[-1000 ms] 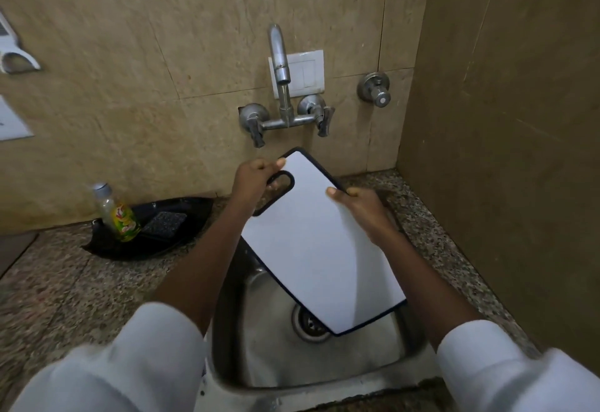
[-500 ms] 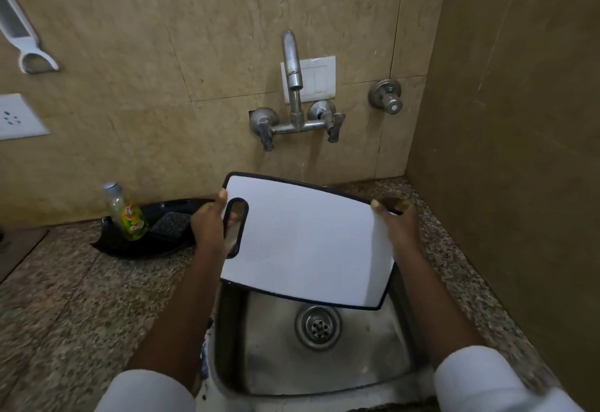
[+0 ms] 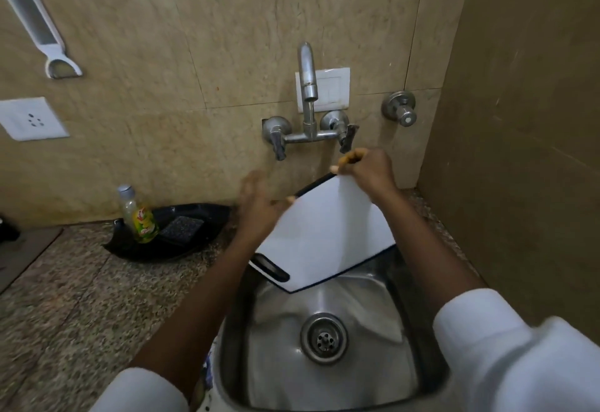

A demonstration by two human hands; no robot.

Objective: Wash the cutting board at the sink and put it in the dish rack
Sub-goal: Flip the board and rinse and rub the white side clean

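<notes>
A white cutting board (image 3: 324, 233) with a dark rim is held tilted over the back of the steel sink (image 3: 328, 376), in the centre of the frame, its slotted handle end pointing down and to the lower left. The right hand (image 3: 367, 171) is clamped on the board's upper corner, fingers curled over the edge just below the wall tap (image 3: 308, 99). The left hand (image 3: 259, 207) lies along the board's upper left edge with its fingers spread and blurred; whether it grips the board or only touches it cannot be told. Both forearms reach up from white sleeves at the bottom of the frame. The drain (image 3: 324, 337) sits bare in the middle of the basin. To the left, on the speckled worktop (image 3: 81, 298), a black tray (image 3: 175, 236) holds a small bottle (image 3: 139, 216) with a green and yellow label and a dark scrub pad (image 3: 181, 228). A white peeler (image 3: 39, 28) hangs on the tiled wall at the upper left, above a socket plate (image 3: 31, 118).
</notes>
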